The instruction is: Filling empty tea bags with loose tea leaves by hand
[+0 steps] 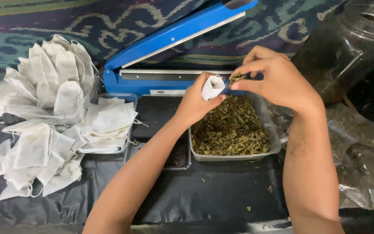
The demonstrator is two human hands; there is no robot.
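Head-worn view, looking steeply down, close, facing probably forward

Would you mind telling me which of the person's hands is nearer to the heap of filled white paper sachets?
Left. The left hand, holding a small white paper sachet, sits nearer the heap of filled white paper sachets; the right hand, pinching dried green leaves, is farther away.

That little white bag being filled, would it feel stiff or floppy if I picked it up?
Probably floppy: the white bag bends where the left hand pinches it open. Likely very light too, as the filled bags look thin and crumpled. It seems easy to spill, its mouth open beside the right hand.
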